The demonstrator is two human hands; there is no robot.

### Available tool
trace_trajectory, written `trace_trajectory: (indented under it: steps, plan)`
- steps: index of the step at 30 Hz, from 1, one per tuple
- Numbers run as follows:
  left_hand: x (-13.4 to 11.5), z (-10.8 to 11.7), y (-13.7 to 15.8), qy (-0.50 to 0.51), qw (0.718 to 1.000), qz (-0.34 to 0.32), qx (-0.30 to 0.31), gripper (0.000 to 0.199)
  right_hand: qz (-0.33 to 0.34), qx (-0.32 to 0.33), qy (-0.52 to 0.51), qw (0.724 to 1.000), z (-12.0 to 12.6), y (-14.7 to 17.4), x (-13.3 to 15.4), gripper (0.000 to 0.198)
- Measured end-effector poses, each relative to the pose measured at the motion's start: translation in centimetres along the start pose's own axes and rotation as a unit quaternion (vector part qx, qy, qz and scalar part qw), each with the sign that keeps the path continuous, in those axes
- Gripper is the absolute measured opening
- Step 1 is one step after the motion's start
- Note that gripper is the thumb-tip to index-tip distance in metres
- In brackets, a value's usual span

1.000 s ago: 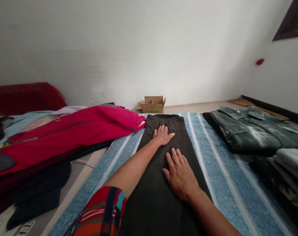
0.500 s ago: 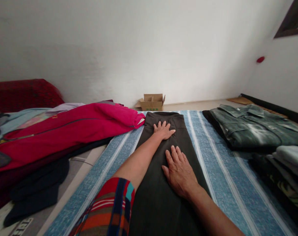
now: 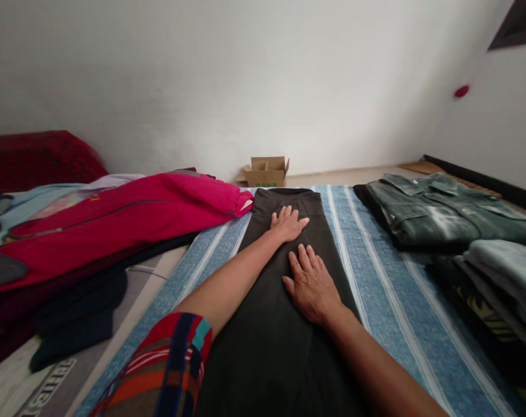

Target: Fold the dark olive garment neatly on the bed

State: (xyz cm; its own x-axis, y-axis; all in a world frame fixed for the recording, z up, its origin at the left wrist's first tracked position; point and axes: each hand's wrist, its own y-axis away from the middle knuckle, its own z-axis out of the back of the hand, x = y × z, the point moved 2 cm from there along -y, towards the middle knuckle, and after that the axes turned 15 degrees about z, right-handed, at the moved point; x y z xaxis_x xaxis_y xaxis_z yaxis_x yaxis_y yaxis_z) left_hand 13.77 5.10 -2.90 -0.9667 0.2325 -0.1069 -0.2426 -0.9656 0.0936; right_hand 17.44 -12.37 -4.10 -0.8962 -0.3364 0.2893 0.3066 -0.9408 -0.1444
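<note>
A dark grey pair of pants [image 3: 263, 336], or a similar long garment, lies stretched out lengthwise in front of me, its waistband at the far end. My left hand [image 3: 287, 223] rests flat on it just below the waistband, fingers spread. Closer to me and a little to the right, my right hand [image 3: 311, 282] lies palm down on the same fabric with its fingers extended. Neither hand grips anything. Beneath the garment is a blue and white striped cloth [image 3: 378, 278]. The garment's near end is out of view.
To the left sprawls a bright pink jacket [image 3: 158, 208] over a heap of clothes, with a dark navy garment [image 3: 78, 321] below it. Folded green denim [image 3: 449, 211] and a folded clothing stack [image 3: 501, 278] sit at right. A cardboard box [image 3: 267, 172] stands by the wall.
The camera view has tilted slightly, so everything sits a little higher in the picture. Both hands stay flat on the dark garment in nearly the same spots.
</note>
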Motion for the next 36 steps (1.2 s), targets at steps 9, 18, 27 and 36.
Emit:
trace_trajectory:
  steps: [9,18,27,36]
  plan:
    - [0.4,0.7,3.6,0.018,0.999,-0.045,0.014,0.057,0.002,0.013,0.017,1.0,0.2,0.4,-0.3,0.061]
    - [5.0,2.1,21.0,0.023,0.995,-0.098,0.005,0.05,-0.006,0.006,0.063,0.998,1.0,1.3,-0.3,0.062]
    - [7.2,0.0,32.7,0.002,0.997,-0.046,0.069,0.074,0.021,0.037,0.044,0.998,0.4,5.8,2.8,0.076]
    - [7.1,-0.7,32.4,-0.024,0.997,-0.062,0.035,0.078,0.053,0.025,0.055,0.997,1.0,8.4,4.8,0.072]
